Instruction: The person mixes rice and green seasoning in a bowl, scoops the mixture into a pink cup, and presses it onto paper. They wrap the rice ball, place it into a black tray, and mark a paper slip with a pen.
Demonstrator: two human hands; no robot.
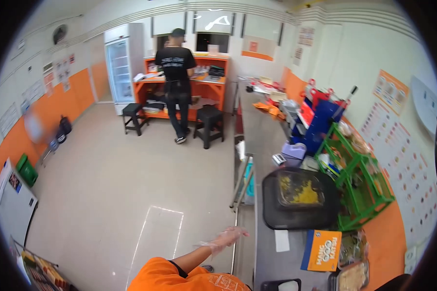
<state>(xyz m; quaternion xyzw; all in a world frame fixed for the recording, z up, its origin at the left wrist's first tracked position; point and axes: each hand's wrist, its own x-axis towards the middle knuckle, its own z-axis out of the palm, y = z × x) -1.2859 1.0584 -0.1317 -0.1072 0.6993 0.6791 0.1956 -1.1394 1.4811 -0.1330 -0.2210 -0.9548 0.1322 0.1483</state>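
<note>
My left hand (226, 237), in a loose clear plastic glove, reaches out from an orange sleeve beside the metal counter (264, 140). Its fingers point toward the counter edge, and nothing shows in them. My right hand is out of view. On the counter sits a black tray (277, 218) bearing a clear plastic container (296, 174) with yellow shredded food (307, 195). Nearer to me are a white card (281, 240), an orange and blue printed box (325, 250), a container of pale food (353, 278) and a black container (267, 285) with something white.
Green racks (357, 186) stand against the right wall, behind the tray. A blue board (320, 123) and a purple item (294, 150) are farther along. Across the room a person (175, 68) faces an orange desk (213, 80), between black stools (209, 120). A glass-door fridge (120, 68) stands left.
</note>
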